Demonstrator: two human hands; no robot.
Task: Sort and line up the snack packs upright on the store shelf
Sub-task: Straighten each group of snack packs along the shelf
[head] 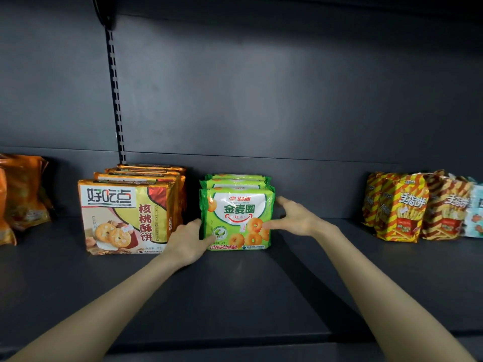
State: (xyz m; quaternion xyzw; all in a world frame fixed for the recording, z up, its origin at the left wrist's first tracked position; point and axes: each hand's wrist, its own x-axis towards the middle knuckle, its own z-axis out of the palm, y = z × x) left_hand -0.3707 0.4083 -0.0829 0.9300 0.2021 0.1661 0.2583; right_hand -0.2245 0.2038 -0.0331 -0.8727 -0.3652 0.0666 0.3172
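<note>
Forearms (104,304): both extended from the near edge across the shelf (235,296) toward its middle.
Left hand (187,240): gripped the left edge of the front green pack (236,218), thumb on the lower left corner of its face, fingers tucked round its side and out of sight.
Right hand (295,218): open, with straight fingers lying along the right side of the green packs (235,182) and the thumb tip touching the front one's face near its right edge.
Green packs: three, upright, one behind another from near to far at mid-shelf, faces toward the camera.
Cookie packs (125,218): gold-orange, upright, just left of the green row; four tops showed, one behind another. The left hand sat in the narrow gap between the two rows.
Striped packs (402,207): red and yellow, clustered well apart to the right, standing but leaning.
Pale blue pack (475,210): just beside the striped ones, cut off by the right edge.
Orange bags (21,194): far left, slumped, partly cut off.
Back panel (261,87): dark, with a slotted rail (115,87) rising behind the cookie packs.
</note>
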